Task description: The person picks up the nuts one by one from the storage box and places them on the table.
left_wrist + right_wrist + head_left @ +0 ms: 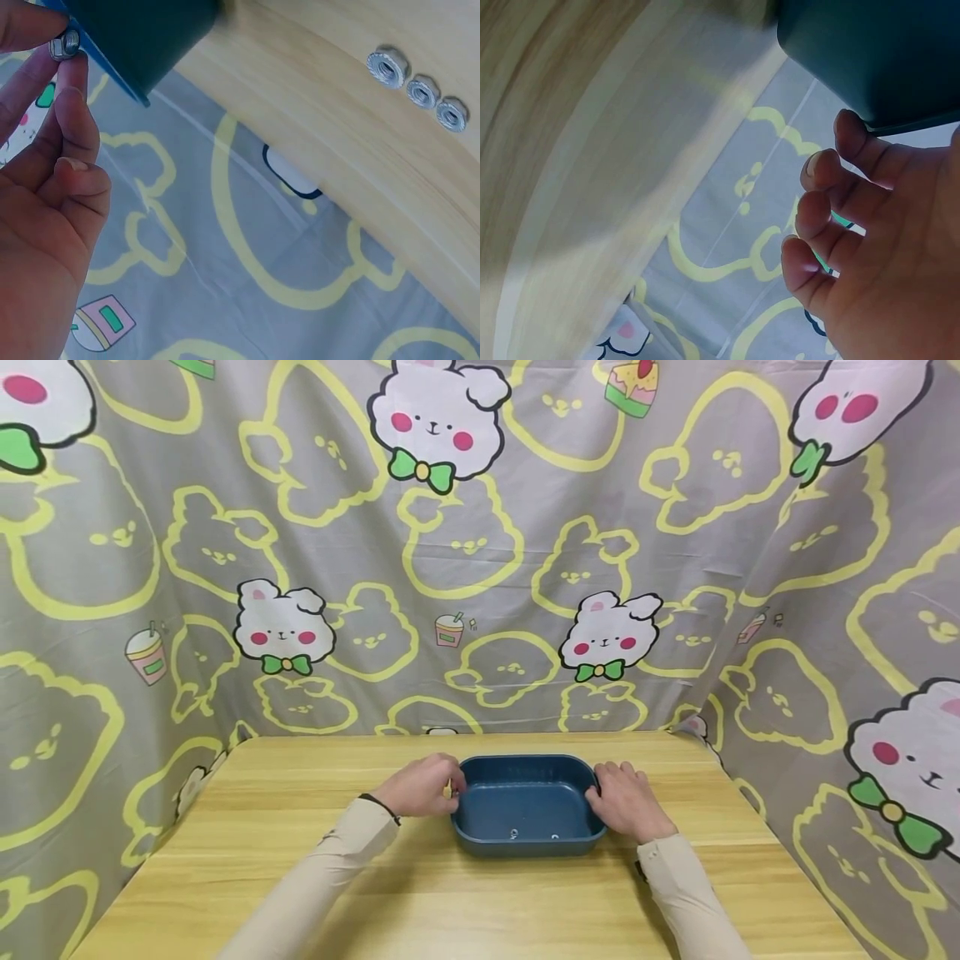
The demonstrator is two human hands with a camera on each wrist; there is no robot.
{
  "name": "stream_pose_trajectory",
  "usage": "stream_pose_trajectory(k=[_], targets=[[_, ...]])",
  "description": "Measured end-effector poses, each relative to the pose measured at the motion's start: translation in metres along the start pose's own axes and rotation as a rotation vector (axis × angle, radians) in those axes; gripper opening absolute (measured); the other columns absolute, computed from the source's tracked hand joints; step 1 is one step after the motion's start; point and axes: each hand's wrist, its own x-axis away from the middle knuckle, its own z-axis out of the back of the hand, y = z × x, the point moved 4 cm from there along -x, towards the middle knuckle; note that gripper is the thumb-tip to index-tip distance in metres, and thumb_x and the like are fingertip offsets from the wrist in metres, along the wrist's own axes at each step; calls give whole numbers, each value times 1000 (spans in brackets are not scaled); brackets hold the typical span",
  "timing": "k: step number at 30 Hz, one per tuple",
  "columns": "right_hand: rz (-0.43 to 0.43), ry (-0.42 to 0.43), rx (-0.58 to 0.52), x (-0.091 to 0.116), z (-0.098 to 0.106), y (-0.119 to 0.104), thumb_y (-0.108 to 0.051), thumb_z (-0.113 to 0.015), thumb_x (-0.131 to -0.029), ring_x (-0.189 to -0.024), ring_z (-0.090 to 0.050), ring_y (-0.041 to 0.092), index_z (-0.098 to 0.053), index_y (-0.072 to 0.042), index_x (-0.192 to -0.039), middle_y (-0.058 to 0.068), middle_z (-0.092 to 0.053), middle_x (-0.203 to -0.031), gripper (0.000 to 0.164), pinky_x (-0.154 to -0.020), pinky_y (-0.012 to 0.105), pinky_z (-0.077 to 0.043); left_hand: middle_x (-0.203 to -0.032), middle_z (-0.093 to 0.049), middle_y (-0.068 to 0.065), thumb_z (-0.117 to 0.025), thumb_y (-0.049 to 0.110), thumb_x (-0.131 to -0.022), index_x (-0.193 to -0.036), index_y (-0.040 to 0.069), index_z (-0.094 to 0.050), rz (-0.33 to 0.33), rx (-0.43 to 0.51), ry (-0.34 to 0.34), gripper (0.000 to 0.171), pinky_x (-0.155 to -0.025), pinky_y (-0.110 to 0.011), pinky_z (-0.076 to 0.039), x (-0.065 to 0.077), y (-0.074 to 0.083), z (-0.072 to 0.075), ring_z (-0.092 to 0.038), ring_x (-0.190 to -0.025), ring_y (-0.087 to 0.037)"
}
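A dark blue oblong basin (525, 810) with rounded corners stands on the table. Two small metal pieces, apparently nuts (513, 833), lie inside it near its front wall. At its left rim, my left hand (423, 787) pinches a shiny metal nut (64, 45) between thumb and fingers; the left wrist view shows it just beside the rim. My right hand (628, 800) grips the basin's right rim, its thumb at the inner side and its curled fingers (821, 169) outside. Three flanged nuts (423, 91) lie in a row on the tabletop in the left wrist view.
The light wooden table (300, 860) reaches back to a grey curtain (345, 560) printed with yellow outlines and white cartoon animals. The curtain also hangs along the left and right sides.
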Motion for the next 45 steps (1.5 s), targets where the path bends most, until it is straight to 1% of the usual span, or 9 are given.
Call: stream_pose_trajectory(k=[7,13,15,19,22,31,37,41,45], targets=[[4,-10,-12,1,0,0,-26,-55,-99,-105,-55,40,-65,2,-121,19,-67,-115,37,-87,55,-43,-92,-70,2,-74,12,-82,-94,7,-80,10,35,9,14,-75,-27,-55,6,-7,6,-65,-86,-14],[2,-26,-19,0,1,0,-25,-53,-100,-108,-56,43,-64,3,-125,21,-67,-120,39,-90,59,-44,-88,-70,3,-73,11,-81,-92,10,-80,8,30,24,13,-74,-26,-54,11,-14,9,-64,-83,-13],[1,-29,-20,0,1,0,-25,-53,-100,-109,-56,43,-64,3,-126,22,-67,-121,40,-91,60,-44,-87,-70,3,-73,10,-81,-90,10,-79,21,32,33,11,-74,-26,-54,14,-18,8,-63,-82,-12],[-5,-36,-26,1,0,0,-25,-53,-100,-110,-56,44,-63,4,-128,22,-67,-122,41,-92,60,-44,-88,-70,1,-74,10,-82,-89,7,-79,57,58,23,9,-73,-28,-53,18,-27,4,-66,-82,-17],[-5,-43,-33,1,-1,1,-25,-52,-100,-111,-56,44,-63,4,-129,23,-67,-124,42,-93,61,-44,-89,-71,1,-74,10,-84,-90,6,-79,82,77,5,9,-73,-29,-54,21,-33,-2,-66,-84,-18],[-8,-64,-55,0,1,1,-26,-50,-101,-115,-56,47,-60,6,-133,26,-65,-129,46,-96,63,-44,-90,-72,1,-74,9,-83,-90,7,-79,111,88,-23,8,-74,-29,-55,30,-46,-13,-65,-86,-12],[-11,-68,-64,-1,2,2,-26,-50,-101,-113,-57,46,-61,6,-131,25,-66,-126,45,-94,61,-45,-89,-70,3,-74,9,-83,-88,10,-79,138,76,-51,7,-74,-29,-55,33,-53,-23,-63,-83,-9],[-13,-66,-65,-2,0,3,-25,-51,-101,-111,-57,45,-62,5,-130,24,-67,-124,44,-94,61,-45,-89,-71,1,-75,7,-85,-88,10,-79,127,67,-57,6,-76,-30,-56,35,-55,-29,-64,-84,-10],[-17,-72,-72,-2,-2,3,-26,-51,-101,-114,-57,45,-61,5,-132,24,-67,-126,45,-96,62,-45,-89,-73,0,-76,4,-87,-87,9,-80,90,63,-48,6,-76,-28,-57,38,-58,-33,-65,-84,-9]])
